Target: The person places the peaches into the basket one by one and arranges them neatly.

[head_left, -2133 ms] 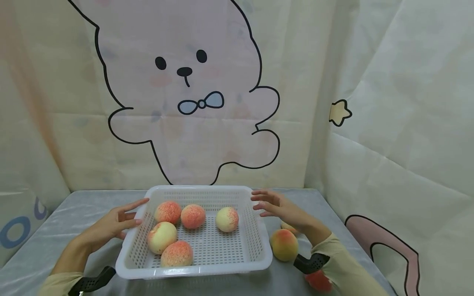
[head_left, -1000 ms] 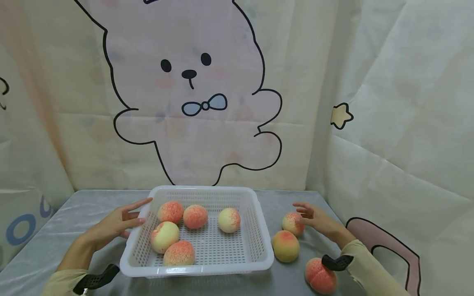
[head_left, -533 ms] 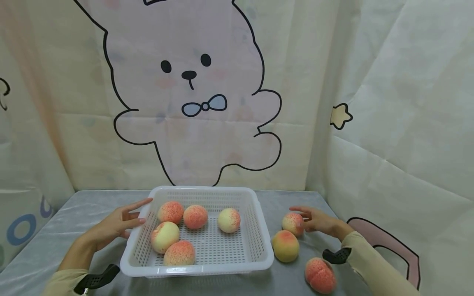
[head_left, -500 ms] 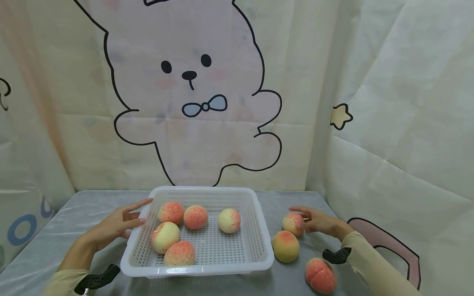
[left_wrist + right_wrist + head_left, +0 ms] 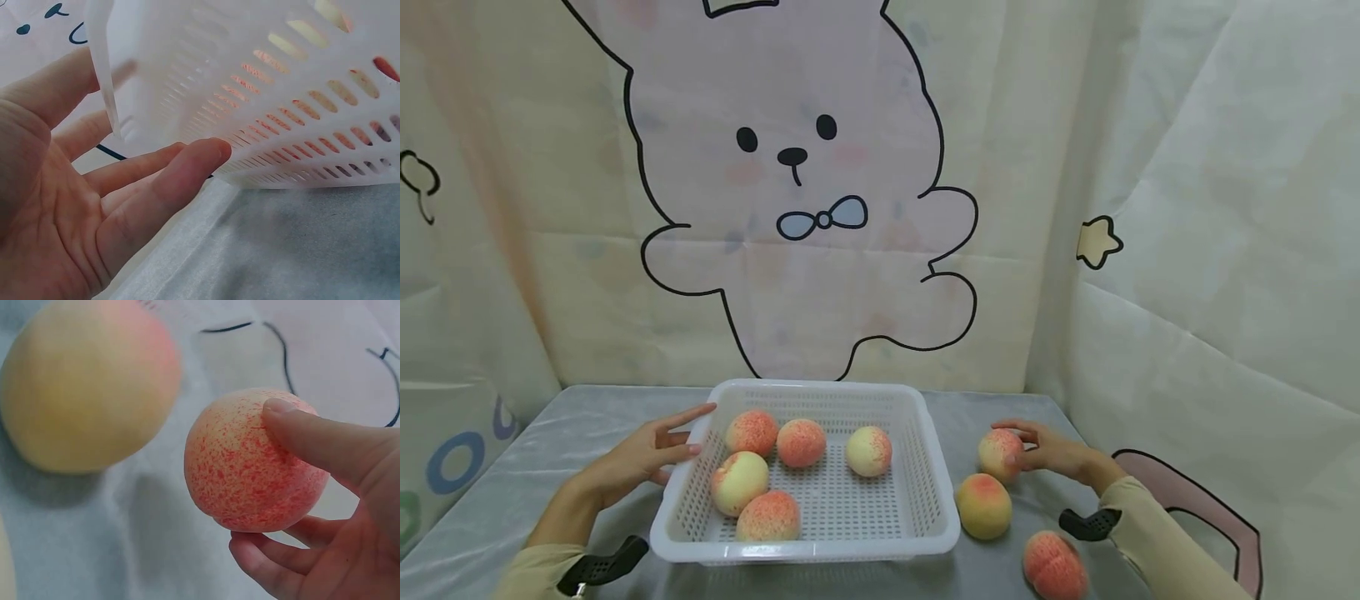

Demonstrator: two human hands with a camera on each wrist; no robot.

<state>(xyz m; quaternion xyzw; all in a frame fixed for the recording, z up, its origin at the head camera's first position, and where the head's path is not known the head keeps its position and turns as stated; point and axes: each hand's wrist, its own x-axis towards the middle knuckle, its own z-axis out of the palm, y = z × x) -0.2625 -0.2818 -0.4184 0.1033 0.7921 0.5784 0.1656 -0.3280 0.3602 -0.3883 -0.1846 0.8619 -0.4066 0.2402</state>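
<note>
Thumb and fingers of my right hand grip a red-speckled peach to the right of the basket. My left hand is at the left side of a white plastic basket, its fingers extended and touching the rim. In the left wrist view, the thumb of that hand lies along the slotted outer wall. Inside the basket are several peaches, among them a pale one apart from the others and a red one.
A yellow peach lies close to the basket's right side. Nearer the front is a red peach, below the right wrist. A grey cloth covers the table, and a printed curtain hangs behind it.
My right hand has moved from the basket's right rim to the speckled peach and closed its fingers round it. The left hand stays at the basket; the head view has shifted slightly.
</note>
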